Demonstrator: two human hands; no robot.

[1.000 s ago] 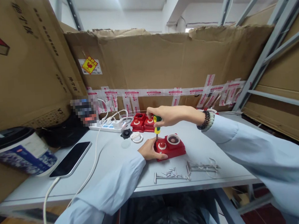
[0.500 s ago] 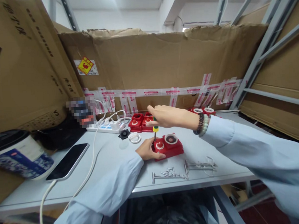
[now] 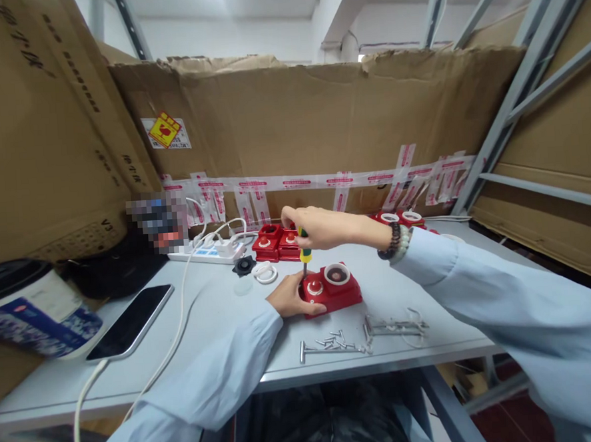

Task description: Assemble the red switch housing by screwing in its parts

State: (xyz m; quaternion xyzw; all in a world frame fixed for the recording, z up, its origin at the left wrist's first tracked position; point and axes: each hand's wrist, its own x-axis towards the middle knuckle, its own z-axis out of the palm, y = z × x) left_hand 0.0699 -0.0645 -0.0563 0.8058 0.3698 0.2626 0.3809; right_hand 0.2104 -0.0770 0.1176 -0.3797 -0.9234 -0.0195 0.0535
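Observation:
A red housing [image 3: 337,298] with a white-ringed round opening and a small red knob lies on the grey table. My left hand [image 3: 291,297] grips its left end, thumb along the front side. Above that end, my right hand [image 3: 320,225] is wrapped round the handle of a yellow-and-green screwdriver [image 3: 305,255]. The shaft points straight down at the housing's back left corner; its tip is hidden there. In front of the housing lie several loose screws [image 3: 335,340] and a metal T-bar [image 3: 328,350]. More metal bars with thin cord [image 3: 395,327] lie to their right.
More red housings [image 3: 275,242] stand at the back, with others [image 3: 400,217] behind my right forearm. Left of them are a power strip [image 3: 210,251], a coiled white cable [image 3: 264,272] and a black square part [image 3: 244,265]. A phone [image 3: 131,322] and a tub [image 3: 35,313] sit at left.
My right hand and the screwdriver have shifted very slightly, with the hand turned a little on the handle. The whole view has moved slightly. My left hand keeps its hold on the housing.

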